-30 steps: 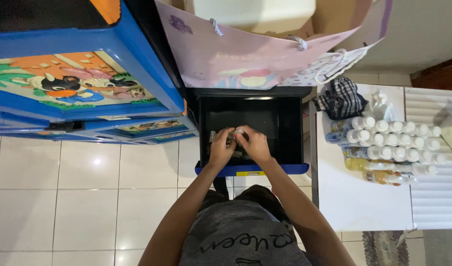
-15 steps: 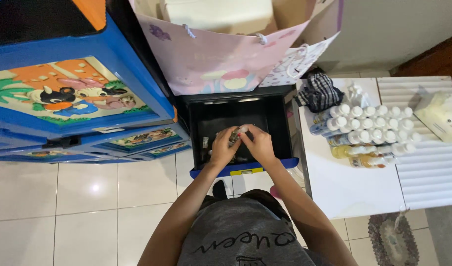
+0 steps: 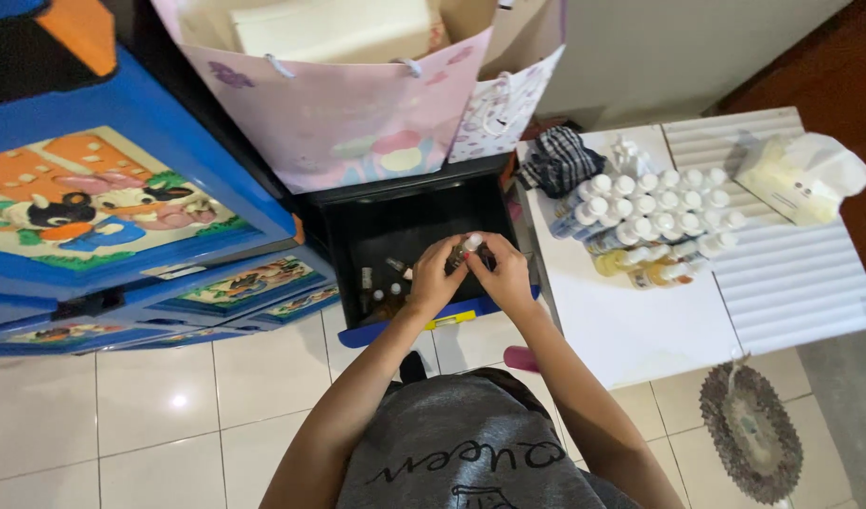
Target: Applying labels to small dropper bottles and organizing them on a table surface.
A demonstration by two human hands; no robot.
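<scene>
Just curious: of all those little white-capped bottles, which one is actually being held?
The small bottle over the open drawer, pinched between the left hand and right hand.

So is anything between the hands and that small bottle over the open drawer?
Nothing visible: the left hand and right hand both already touch the small white-capped bottle, held above the open dark drawer.

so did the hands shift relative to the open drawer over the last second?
No. Both the left hand and right hand stay together over the black drawer, just behind its blue front edge, holding a small white-capped bottle. Only the camera view shifted.
</scene>
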